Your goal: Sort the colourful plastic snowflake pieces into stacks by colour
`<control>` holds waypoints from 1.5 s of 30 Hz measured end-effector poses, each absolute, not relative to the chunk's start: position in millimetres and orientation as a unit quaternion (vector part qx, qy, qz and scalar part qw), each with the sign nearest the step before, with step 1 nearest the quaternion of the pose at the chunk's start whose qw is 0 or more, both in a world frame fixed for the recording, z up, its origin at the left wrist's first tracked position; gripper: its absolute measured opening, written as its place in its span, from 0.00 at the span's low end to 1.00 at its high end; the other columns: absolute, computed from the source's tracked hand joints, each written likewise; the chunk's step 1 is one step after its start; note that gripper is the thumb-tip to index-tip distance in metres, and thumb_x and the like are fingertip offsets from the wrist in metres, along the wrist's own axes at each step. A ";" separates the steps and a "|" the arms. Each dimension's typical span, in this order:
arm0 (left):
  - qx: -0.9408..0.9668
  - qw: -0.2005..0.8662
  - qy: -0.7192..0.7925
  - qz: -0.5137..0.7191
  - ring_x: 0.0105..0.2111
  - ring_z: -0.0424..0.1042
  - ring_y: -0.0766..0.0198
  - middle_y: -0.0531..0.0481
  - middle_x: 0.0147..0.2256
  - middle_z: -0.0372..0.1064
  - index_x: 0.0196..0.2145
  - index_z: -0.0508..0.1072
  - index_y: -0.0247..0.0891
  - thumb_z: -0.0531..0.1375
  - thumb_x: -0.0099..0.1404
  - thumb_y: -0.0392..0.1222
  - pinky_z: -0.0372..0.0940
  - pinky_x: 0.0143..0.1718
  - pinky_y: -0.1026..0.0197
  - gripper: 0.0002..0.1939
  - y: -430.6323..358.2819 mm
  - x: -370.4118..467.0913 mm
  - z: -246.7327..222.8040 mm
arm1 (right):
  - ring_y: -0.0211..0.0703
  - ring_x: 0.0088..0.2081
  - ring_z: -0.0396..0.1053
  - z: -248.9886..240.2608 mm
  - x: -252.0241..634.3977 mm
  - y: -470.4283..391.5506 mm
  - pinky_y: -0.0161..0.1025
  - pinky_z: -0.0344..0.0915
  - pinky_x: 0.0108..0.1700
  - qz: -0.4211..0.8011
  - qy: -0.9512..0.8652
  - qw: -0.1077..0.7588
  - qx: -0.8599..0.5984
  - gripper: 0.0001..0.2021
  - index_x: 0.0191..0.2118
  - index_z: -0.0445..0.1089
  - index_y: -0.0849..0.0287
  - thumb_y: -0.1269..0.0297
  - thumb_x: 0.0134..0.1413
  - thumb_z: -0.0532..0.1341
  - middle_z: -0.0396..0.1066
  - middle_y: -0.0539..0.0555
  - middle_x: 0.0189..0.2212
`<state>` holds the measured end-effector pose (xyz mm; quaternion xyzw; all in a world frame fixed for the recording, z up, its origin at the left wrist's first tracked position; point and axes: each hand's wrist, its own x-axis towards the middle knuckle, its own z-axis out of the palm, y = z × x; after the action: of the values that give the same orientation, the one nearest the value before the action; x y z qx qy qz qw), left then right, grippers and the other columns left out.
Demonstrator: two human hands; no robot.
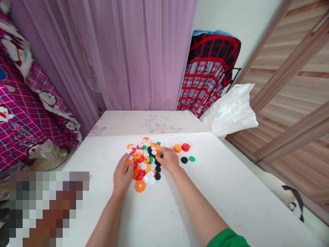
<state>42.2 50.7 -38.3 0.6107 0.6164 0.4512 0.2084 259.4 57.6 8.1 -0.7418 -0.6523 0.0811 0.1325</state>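
A loose pile of notched plastic snowflake discs (144, 161) in orange, red, white, black and green lies on the white-covered table. My left hand (122, 174) rests against the pile's left edge, its fingers and thumb apart, holding nothing. At the pile's right edge, my right hand (169, 159) is curled, with a dark green disc (161, 155) showing between thumb and fingertips. Right of this hand are four small groups: orange discs (177, 148), red discs (185, 147), black discs (184, 160) and a green disc (192, 159). A single orange disc (140, 186) lies at the pile's near edge.
The table (226, 195) extends toward me and to the right. A white plastic bag (231, 111) hangs by its far right corner. Purple curtains (136, 55) hang behind it, a wooden wardrobe (290, 82) stands right, and patterned pink cloth (33, 99) is left.
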 end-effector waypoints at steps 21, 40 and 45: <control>0.618 0.198 0.608 0.458 0.57 0.67 0.57 0.48 0.56 0.69 0.50 0.72 0.44 0.56 0.62 0.45 0.60 0.60 0.52 0.19 50.4 43.4 -38.5 | 0.47 0.46 0.69 26.3 306.6 36.6 0.37 0.60 0.41 0.038 -0.630 0.102 -0.769 0.12 0.43 0.71 0.54 0.57 0.54 0.60 0.75 0.54 0.41; 0.622 0.202 0.620 0.434 0.58 0.66 0.56 0.47 0.58 0.67 0.52 0.71 0.43 0.54 0.63 0.46 0.60 0.60 0.52 0.20 49.6 42.1 -38.1 | 0.53 0.48 0.63 14.5 287.1 28.1 0.44 0.59 0.44 -0.003 -0.659 0.050 -0.751 0.14 0.42 0.76 0.58 0.62 0.62 0.53 0.70 0.62 0.43; 0.618 0.204 0.621 0.436 0.57 0.66 0.56 0.47 0.58 0.67 0.51 0.71 0.42 0.54 0.63 0.46 0.60 0.60 0.52 0.20 49.9 42.0 -37.4 | 0.54 0.50 0.60 13.3 281.5 26.0 0.47 0.54 0.48 -0.011 -0.654 0.039 -0.756 0.16 0.47 0.74 0.56 0.58 0.63 0.53 0.68 0.62 0.48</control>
<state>42.0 49.9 -37.4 0.6182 0.6215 0.4360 0.2037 281.5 26.0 13.3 -0.7556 -0.6538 -0.0107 0.0391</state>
